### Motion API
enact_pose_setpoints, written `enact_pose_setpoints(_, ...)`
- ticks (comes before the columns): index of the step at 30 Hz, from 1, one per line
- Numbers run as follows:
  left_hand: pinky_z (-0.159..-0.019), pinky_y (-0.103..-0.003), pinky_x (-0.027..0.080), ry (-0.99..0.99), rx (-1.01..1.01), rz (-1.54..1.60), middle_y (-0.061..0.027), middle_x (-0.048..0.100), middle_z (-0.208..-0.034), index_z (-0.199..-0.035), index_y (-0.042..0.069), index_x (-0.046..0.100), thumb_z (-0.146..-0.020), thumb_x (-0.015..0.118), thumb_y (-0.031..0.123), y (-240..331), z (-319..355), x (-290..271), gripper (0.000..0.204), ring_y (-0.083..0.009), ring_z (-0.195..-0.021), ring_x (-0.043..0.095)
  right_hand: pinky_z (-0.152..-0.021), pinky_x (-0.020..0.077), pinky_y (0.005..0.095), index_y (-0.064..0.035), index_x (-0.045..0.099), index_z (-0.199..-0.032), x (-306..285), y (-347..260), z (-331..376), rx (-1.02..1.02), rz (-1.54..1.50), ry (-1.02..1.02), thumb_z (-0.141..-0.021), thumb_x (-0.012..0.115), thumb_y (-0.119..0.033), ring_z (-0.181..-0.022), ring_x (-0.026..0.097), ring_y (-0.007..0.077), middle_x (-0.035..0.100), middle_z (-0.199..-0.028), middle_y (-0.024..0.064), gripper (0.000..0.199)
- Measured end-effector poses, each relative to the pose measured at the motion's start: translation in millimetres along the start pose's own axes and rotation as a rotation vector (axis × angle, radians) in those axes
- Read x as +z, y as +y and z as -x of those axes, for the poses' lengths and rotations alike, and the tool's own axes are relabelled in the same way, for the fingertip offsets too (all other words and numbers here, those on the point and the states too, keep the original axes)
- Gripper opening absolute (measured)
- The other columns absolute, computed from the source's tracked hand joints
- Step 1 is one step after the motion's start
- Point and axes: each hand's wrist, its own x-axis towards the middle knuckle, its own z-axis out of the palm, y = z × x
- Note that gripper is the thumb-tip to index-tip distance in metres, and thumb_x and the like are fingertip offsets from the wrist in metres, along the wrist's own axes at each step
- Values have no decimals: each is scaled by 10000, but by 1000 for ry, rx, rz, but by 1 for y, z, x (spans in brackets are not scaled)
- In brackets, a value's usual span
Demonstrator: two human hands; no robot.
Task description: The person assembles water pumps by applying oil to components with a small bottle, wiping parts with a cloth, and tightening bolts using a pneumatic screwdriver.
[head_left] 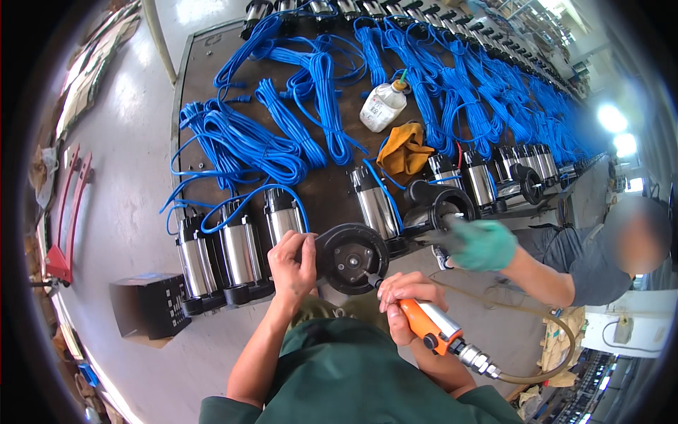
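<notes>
- Left hand (292,265): fingers curled in at the left side of the round black casing (357,244); looks like the steadying hand.
- Right hand (412,297): wrapped round the orange-and-silver air driver (432,326); brown hose (558,362) runs off its back end.
- Casing location: at the near edge of the dark table (198,71), right in front of the worker; flat face turned toward the worker, bit (373,280) at its lower right rim.
- Progress: I'd call it mid-fastening; screw heads (352,261) show on the face, but they're too small from here to tell which are tight, or whether the bit is seated.
- Left to do, my read: finish the rim fixing on this one, then free both hands from it.
- Neighbours: steel pumps (240,254) sit left of it along the same edge; the two leftmost have black bases on, so they look further along.
- Right side: co-worker's green glove (487,244) is beside another black casing (424,198); that one's open end shows, so I'd guess it's unfinished.
- Behind: blue cable bundles (244,145), white bottle (383,107), tan cloth (405,150); all out of the driver's way.
</notes>
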Motion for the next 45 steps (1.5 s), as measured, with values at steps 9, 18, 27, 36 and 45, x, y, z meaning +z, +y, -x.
enact_pose_setpoints(9, -756, -411, 521, -103, -9, -166, -179, 657, -891, -1020, -17, 712, -964, 643, 82, 11, 0, -6, 133, -355, -810, 650, -576, 594, 340, 15, 625, -995, -9, -30, 6, -93, -115, 98, -760, 691, 38, -565, 640, 190, 653, -799, 119, 245)
enact_pose_setpoints(18, -1023, -497, 460, -513, 351, -491, -178, 598, -1294, -1157, 62, 705, -743, 837, 85, 96, -20, 0, 435, -403, -1207, 533, -591, 596, 344, 2, 594, -1045, -22, -23, 23, -132, -131, 189, -816, 695, -5, -571, 647, 180, 637, -836, 102, 251)
enact_pose_setpoints(27, -1064, -505, 418, -543, 306, -607, -188, 531, -1395, -1163, 73, 695, -697, 867, 164, 92, -7, 16, 505, -407, -1256, 506, -595, 613, 358, 5, 636, -999, -29, -37, 25, -223, -181, 336, -804, 689, 51, -572, 650, 230, 664, -810, 108, 207)
enact_pose_setpoints(36, -1079, -510, 400, -600, 252, -744, -199, 515, -1430, -1096, 85, 743, -684, 873, 203, 105, -14, 29, 448, -415, -1292, 487, -580, 606, 349, -2, 599, -1020, -19, -16, 29, -199, -98, 281, -825, 678, 2, -539, 632, 175, 655, -826, 111, 211)
enact_pose_setpoints(45, -1113, -512, 397, -756, 287, -677, -221, 524, -1429, -1145, 61, 739, -752, 800, 158, 95, -31, 12, 410, -433, -1314, 481, -584, 605, 340, 1, 598, -1014, -17, -11, 29, -235, -67, 265, -836, 675, -3, -536, 636, 187, 648, -824, 115, 194)
